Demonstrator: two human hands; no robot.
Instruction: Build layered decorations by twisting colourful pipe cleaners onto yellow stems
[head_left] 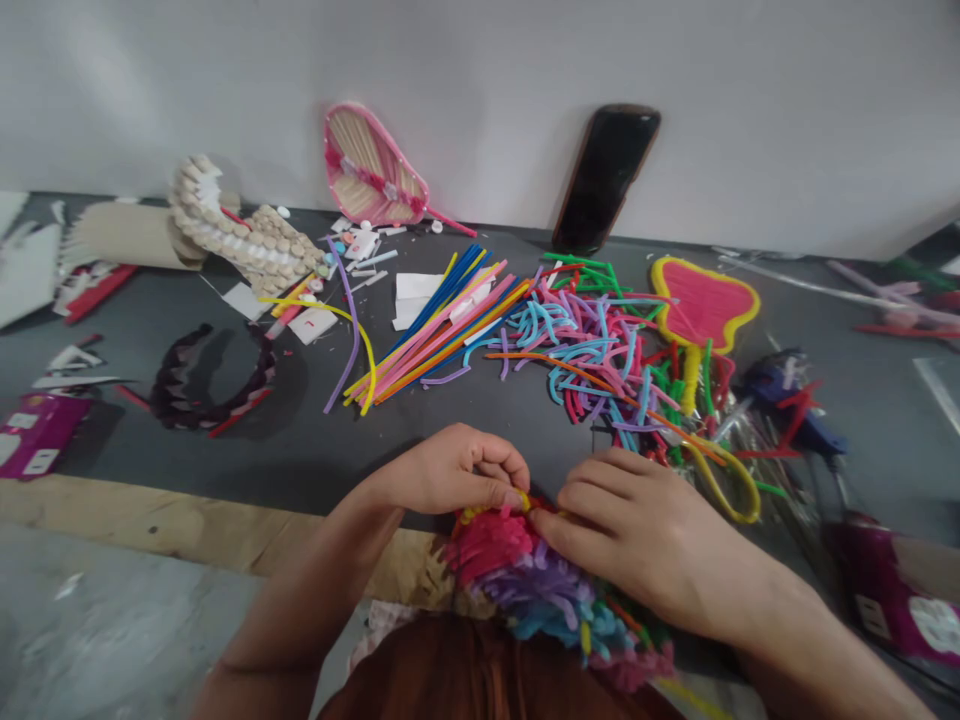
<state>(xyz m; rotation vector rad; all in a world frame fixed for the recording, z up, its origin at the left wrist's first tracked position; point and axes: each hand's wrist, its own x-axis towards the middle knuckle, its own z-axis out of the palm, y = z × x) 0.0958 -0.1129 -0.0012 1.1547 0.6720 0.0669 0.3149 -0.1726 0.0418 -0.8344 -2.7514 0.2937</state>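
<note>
- The yellow edge of a multicoloured fuzzy piece (540, 570) was pinched between the thumb and fingers of the left hand (454, 470).
- The fingers of the right hand (637, 520) were bent and laid against the same piece from the other side; whether anything was gripped by them could not be told.
- The piece was held at the near edge of the dark surface (307, 445), close to the person's body, with pink, purple, blue and green tufts shown below the hands.
- Just beyond the right hand, a pile of short cut strips (581, 340) was heaped in blue, purple, pink, red and green.
- To the left of the pile, a bundle of long strips (442, 330) was laid slantwise, partly over white paper (414, 292).
- A yellow loop (739, 490) and a pink, yellow-rimmed fan (709, 305) were placed on the right.
- Farther left, a dark headband (196, 410) was set down.
- At the back, a phone (609, 175) and a pink-edged leaf-shaped fan (367, 180) were leaned against the wall (495, 90).
</note>
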